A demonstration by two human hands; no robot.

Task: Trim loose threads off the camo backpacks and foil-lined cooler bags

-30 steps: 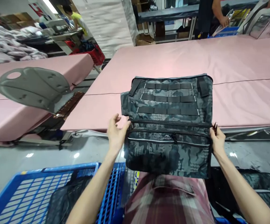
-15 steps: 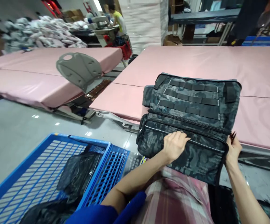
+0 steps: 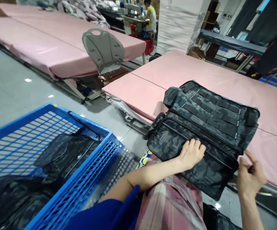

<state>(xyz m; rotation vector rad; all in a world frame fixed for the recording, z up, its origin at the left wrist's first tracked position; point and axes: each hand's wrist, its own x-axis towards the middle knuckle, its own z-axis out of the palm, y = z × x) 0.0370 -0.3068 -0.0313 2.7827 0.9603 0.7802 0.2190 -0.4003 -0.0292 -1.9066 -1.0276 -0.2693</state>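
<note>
The camouflage backpack [image 3: 207, 134] lies tilted across the near edge of the pink tabletop [image 3: 188, 68], its strapped upper part on the surface, its front pocket jutting past the edge over plaid cloth [image 3: 174, 198]. The left hand [image 3: 192, 155] curls onto the pocket's zip line, fingers pressed together; whether they pinch a zip pull is hidden. The right hand [image 3: 250, 174] is bent at the bag's right edge, fingers curled, and I cannot tell if it pinches fabric. The step in hand looks like working that zip line; I judge the next move calls for a steadied right edge. The tabletop's near left corner leaves sideways room; below it, the blue crate [image 3: 20, 123] holding dark bags [image 3: 66, 153] limits leftward elbow swing
</note>
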